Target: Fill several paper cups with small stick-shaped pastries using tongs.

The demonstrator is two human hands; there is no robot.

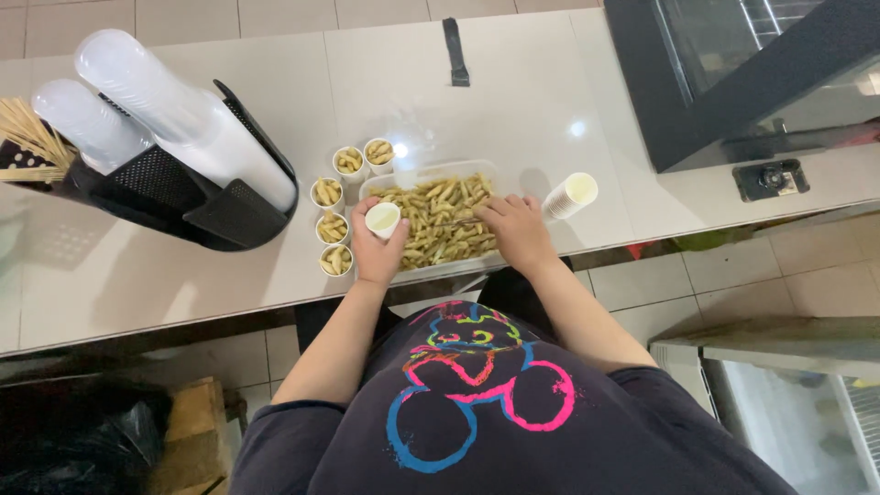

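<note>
Head cam looking straight down at a pale glossy counter [137, 275]. The left hand [378, 249] has its fingers wrapped around a small white paper cup [382, 219], which looks empty inside; the thumb sits on one side of the cup and the other fingers curl round the far side. The cup hangs right at the left edge of a clear rectangular plastic tray [417, 176] full of pale yellow-green fried sticks [445, 206].

The right hand [516, 229] is palm down over the right half of that tray, fingers bent and close together, tips down among the sticks. Can't really tell whether it's pinching one or just resting on the pile.

Just left of the left-hand fingers there's a loose curve of five small white paper cups already filled with sticks [332, 225], running from beside the wrist up past the tray's top-left corner. Just beyond the right-hand fingers lies a stack of empty white paper cups on its side [570, 195].

Further left of everything: a black mesh holder [174, 197] with two long sleeves of clear plastic cups [165, 105] leaning in it, and a bunch of wooden skewers [27, 137] at its far end. Top right is a dark glass-fronted cabinet [724, 82].
</note>
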